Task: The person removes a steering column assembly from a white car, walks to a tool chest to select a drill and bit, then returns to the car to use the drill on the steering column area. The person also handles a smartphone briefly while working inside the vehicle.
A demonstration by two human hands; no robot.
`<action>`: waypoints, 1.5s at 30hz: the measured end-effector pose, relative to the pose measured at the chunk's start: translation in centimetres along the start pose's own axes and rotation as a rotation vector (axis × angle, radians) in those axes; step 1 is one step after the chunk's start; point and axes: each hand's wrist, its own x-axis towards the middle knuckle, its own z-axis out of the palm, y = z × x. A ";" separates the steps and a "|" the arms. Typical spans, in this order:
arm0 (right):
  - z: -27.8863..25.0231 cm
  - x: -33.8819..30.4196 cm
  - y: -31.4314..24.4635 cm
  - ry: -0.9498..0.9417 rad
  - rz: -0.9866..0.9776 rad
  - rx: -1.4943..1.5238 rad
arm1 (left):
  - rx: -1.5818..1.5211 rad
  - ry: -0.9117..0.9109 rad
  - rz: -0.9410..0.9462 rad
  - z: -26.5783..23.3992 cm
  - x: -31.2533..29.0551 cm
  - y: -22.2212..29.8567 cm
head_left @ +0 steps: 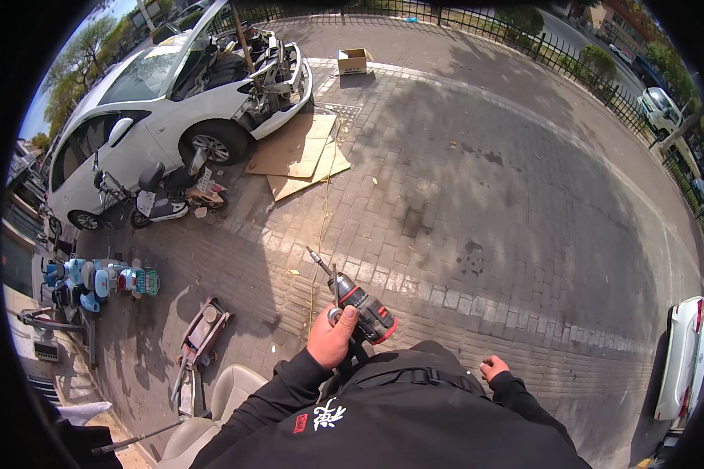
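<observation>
My left hand (332,338) is closed around a black and red cordless drill (371,314), held in front of my waist. A long silver socket bit (317,258) sticks out from its nose, pointing forward and left. In the same grip is a metal tool with a round head (334,314), perhaps a ratchet; its thin shaft runs up beside the drill, and the rest is hidden by my fingers. At my right side hangs my right hand (493,366), its fingers loosely curled; nothing shows in them.
Ahead left stands a white car (152,117) with its front stripped. Flattened cardboard (301,148) lies by its wheel, a scooter (160,191) beside it. A floor jack (206,328) and a beige car seat (231,391) are at my left. Farther off is a cardboard box (353,62). A yellow cord (321,227) crosses the paving.
</observation>
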 end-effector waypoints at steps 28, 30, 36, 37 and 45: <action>-30.6 86.0 -96.7 -0.794 -0.570 -0.261 | -0.003 0.111 -0.048 1.4 120.8 27.1; -33.5 92.0 -102.5 -0.832 -0.529 -0.140 | 0.040 0.103 -0.061 1.7 129.6 29.8; -41.2 112.4 -121.2 -0.905 -0.634 -0.081 | -0.003 0.207 -0.007 3.4 155.4 31.7; -42.8 115.1 -124.8 -0.901 -0.768 -0.128 | -0.025 0.247 -0.011 3.4 158.5 32.2; -53.0 138.1 -153.7 -0.812 -0.671 -0.314 | -0.300 0.340 0.010 0.1 184.6 40.4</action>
